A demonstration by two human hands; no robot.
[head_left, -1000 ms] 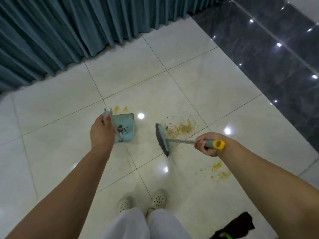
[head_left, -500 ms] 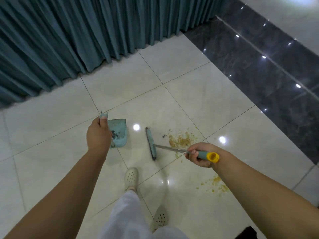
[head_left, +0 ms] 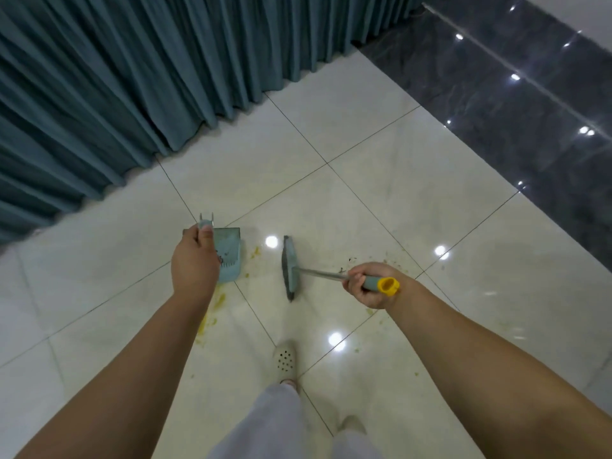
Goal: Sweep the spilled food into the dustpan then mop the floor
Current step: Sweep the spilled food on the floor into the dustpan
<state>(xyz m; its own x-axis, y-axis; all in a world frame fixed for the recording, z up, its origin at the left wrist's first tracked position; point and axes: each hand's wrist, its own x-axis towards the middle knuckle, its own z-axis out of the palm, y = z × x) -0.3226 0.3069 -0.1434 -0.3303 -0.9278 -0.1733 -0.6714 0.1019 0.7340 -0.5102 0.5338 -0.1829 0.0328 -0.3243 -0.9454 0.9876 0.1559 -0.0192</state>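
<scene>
The left hand [head_left: 195, 260] grips the handle of the dustpan [head_left: 229, 256], whose pan hangs just right of its fingers. Yellow food smears [head_left: 212, 313] lie on the floor [head_left: 381, 193] below that wrist. Further right, the brush [head_left: 290, 271] has its head left of the right hand [head_left: 367, 286], whose fingers are curled round its handle. Crumbs [head_left: 385, 261] lie scattered just beyond those knuckles.

Glossy cream floor tiles [head_left: 381, 200] with thin dark grout lines fill the middle, mirroring round ceiling lights as bright spots. A pleated teal curtain [head_left: 139, 77] hangs to the floor along the far left. Dark grey polished tiles [head_left: 530, 120] border the right side
</scene>
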